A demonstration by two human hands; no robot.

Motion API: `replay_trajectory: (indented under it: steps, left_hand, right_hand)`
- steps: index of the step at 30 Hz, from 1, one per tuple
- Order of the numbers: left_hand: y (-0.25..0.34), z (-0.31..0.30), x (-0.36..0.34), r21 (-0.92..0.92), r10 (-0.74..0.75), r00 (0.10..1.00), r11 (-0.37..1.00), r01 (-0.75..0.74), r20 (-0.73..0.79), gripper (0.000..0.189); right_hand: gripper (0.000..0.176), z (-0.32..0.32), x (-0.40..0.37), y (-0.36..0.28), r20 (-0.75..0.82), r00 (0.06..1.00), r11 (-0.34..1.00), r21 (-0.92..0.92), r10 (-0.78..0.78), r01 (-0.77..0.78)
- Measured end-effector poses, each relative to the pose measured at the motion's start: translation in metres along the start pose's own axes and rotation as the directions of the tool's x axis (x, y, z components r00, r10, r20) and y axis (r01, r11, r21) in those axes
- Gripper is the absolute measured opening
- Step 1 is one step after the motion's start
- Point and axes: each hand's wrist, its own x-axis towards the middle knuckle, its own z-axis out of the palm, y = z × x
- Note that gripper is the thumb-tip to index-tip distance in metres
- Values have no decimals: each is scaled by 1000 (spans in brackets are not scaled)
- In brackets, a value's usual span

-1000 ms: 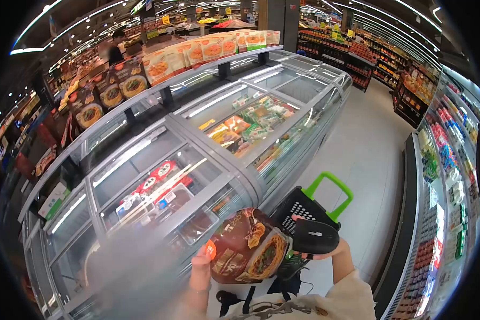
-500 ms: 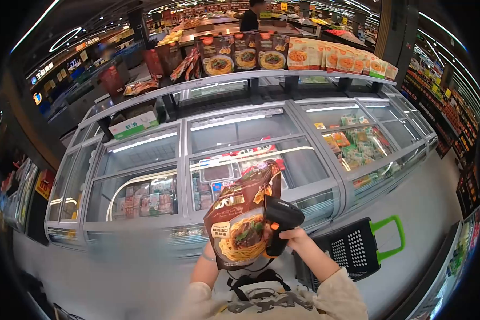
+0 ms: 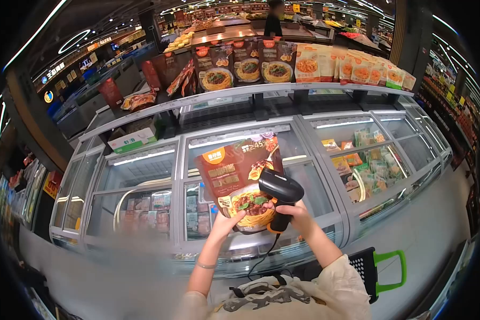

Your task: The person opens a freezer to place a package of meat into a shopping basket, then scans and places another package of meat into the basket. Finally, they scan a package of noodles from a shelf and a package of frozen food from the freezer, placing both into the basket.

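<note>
My left hand (image 3: pixel 226 223) grips the lower left edge of a brown pasta packet (image 3: pixel 218 176), its thumb on the front over the picture of noodles with meat sauce. The packet is held up, front towards me, above the glass of a freezer. My right hand (image 3: pixel 300 217) is closed round the handle of a black barcode scanner (image 3: pixel 282 188), whose head covers part of the packet's right side. A cable (image 3: pixel 265 257) hangs from the scanner's handle. The fingers of my left hand behind the packet are hidden.
A chest freezer (image 3: pixel 179 208) with glass lids and packed food inside stands before me. On its shelf (image 3: pixel 234 97) are several brown packets (image 3: pixel 216 66) and cream packets (image 3: pixel 308 63). A black basket (image 3: pixel 361 266) with a green handle (image 3: pixel 404 266) is at my right. A person (image 3: pixel 273 21) stands further back.
The packet has been raised and turned more upright, so its front shows more fully. My left thumb now shows on its front. The scanner has moved slightly up and stays in my right hand.
</note>
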Motion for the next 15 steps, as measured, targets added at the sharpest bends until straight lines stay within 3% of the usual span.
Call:
replay_trajectory:
  steps: [4, 7, 8, 11, 13, 15]
  left_hand:
    - [-1, 34, 79, -135, 144, 988, 979, -151, -61, 46]
    - [18, 48, 134, -96, 248, 953, 959, -267, -172, 38]
    - [24, 43, 155, -88, 228, 957, 965, -247, -179, 38]
    - [41, 9, 231, -61, 186, 950, 976, -207, -252, 36]
    - [50, -20, 295, 39, 308, 887, 949, -314, -343, 31]
    - [62, -52, 355, 234, 389, 840, 918, -320, -377, 26]
  right_hand:
    - [58, -32, 44, -70, 121, 992, 981, -196, 17, 7]
    - [60, -62, 66, -94, 20, 999, 976, -213, -43, 46]
    - [60, -65, 68, -99, -28, 994, 979, -178, -108, 102]
    - [58, -124, 57, -70, -225, 970, 989, -134, -96, 67]
    - [52, -135, 48, -70, -253, 964, 994, -84, -88, 69]
    - [51, -161, 37, -52, -384, 921, 997, -73, -58, 32]
